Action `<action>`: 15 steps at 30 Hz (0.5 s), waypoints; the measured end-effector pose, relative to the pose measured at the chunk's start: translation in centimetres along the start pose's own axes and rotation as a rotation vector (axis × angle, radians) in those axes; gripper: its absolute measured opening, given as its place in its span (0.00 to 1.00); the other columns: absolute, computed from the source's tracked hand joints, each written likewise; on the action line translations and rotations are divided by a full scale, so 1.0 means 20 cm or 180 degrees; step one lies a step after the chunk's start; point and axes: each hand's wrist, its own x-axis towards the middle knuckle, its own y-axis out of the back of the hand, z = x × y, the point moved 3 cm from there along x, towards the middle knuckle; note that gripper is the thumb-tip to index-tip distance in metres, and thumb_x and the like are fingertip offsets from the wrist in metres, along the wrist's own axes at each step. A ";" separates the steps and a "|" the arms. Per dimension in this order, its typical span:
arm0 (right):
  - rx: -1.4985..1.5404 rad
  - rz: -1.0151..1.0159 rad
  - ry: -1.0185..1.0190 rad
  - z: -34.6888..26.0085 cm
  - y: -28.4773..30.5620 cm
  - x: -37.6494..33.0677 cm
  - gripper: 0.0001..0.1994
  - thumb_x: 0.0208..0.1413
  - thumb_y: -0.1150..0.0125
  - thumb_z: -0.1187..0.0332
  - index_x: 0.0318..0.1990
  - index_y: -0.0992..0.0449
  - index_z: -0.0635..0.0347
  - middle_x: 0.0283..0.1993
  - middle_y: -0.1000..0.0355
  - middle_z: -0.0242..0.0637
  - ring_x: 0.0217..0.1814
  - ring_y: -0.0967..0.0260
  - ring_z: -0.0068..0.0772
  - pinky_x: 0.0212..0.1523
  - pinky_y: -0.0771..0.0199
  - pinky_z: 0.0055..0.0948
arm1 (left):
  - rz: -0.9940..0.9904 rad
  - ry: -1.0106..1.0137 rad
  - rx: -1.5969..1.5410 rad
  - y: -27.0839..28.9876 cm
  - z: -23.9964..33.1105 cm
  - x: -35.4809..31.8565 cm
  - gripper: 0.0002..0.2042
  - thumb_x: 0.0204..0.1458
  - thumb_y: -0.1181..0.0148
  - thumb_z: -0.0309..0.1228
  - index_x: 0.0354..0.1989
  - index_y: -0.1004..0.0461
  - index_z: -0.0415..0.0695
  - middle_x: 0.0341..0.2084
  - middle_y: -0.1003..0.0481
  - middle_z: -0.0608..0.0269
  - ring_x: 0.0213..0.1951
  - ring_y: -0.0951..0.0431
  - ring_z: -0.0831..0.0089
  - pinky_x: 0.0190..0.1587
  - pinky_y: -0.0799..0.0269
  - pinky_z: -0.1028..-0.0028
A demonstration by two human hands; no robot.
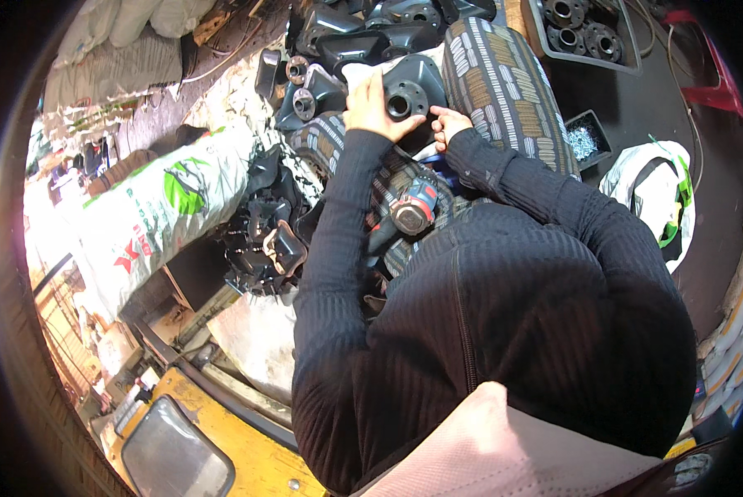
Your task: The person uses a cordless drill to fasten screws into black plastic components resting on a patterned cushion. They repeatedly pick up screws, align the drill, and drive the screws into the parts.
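A black plastic part with a round, holed flange (413, 93) is in front of me, above my lap. My left hand (373, 109) grips its left side, thumb reaching across below the flange. My right hand (450, 126) is closed at the part's lower right, fingertips pinched together; anything between them is too small to make out. A red and blue power driver (417, 203) lies on my lap below both hands, partly hidden by dark fabric.
Several similar black parts (347, 50) are piled beyond my hands and more black pieces (268, 224) lie to the left. At right are a grey crate of flanges (628, 54), a small black tray of screws (601, 132) and a white bag (636, 166). A white sack (160, 207) lies left.
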 end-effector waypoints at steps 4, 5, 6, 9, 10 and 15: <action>-0.0645 0.0317 0.0424 0.01 -0.01 0.01 0.17 0.58 0.61 0.71 0.54 0.36 0.64 0.19 0.38 0.28 0.12 0.48 0.17 0.12 0.45 0.20 | -0.0401 0.0301 -0.0628 -0.20 -0.11 0.02 0.56 0.19 0.26 0.49 0.59 0.50 0.35 0.52 0.42 0.37 0.55 0.41 0.48 0.57 0.43 0.61; -0.0820 0.0360 0.0547 0.01 -0.01 0.01 0.17 0.58 0.61 0.72 0.53 0.35 0.64 0.18 0.38 0.28 0.12 0.48 0.16 0.12 0.46 0.21 | -0.0342 0.0254 -0.0629 -0.23 -0.13 0.01 0.54 0.19 0.26 0.47 0.58 0.48 0.36 0.51 0.40 0.39 0.54 0.40 0.49 0.57 0.42 0.62; -0.0932 0.0438 0.0538 0.01 -0.01 0.01 0.16 0.57 0.60 0.73 0.52 0.33 0.65 0.18 0.37 0.27 0.13 0.48 0.15 0.12 0.46 0.20 | -0.0344 0.0156 -0.0671 -0.25 -0.14 0.01 0.52 0.19 0.27 0.46 0.57 0.47 0.37 0.49 0.40 0.41 0.54 0.39 0.50 0.56 0.42 0.62; -0.0834 0.0339 0.0392 0.00 -0.01 0.02 0.16 0.57 0.60 0.73 0.52 0.33 0.65 0.18 0.38 0.27 0.13 0.48 0.15 0.12 0.47 0.19 | -0.0305 -0.0033 -0.0774 -0.24 -0.15 0.00 0.49 0.19 0.27 0.43 0.55 0.45 0.39 0.46 0.38 0.44 0.52 0.38 0.52 0.54 0.40 0.62; -0.0880 0.0316 0.0444 0.00 -0.01 0.01 0.16 0.57 0.60 0.73 0.52 0.33 0.64 0.18 0.38 0.26 0.12 0.49 0.15 0.12 0.47 0.19 | -0.0277 -0.0084 -0.0806 -0.23 -0.15 0.00 0.48 0.19 0.28 0.43 0.54 0.44 0.39 0.46 0.38 0.45 0.51 0.38 0.52 0.54 0.40 0.62; -0.0807 0.0302 0.0344 -0.01 -0.01 0.00 0.18 0.57 0.62 0.72 0.54 0.36 0.63 0.18 0.39 0.26 0.12 0.51 0.16 0.11 0.47 0.19 | -0.0194 -0.0026 -0.0852 -0.22 -0.14 -0.01 0.47 0.19 0.28 0.42 0.53 0.43 0.39 0.46 0.38 0.45 0.51 0.37 0.53 0.53 0.39 0.62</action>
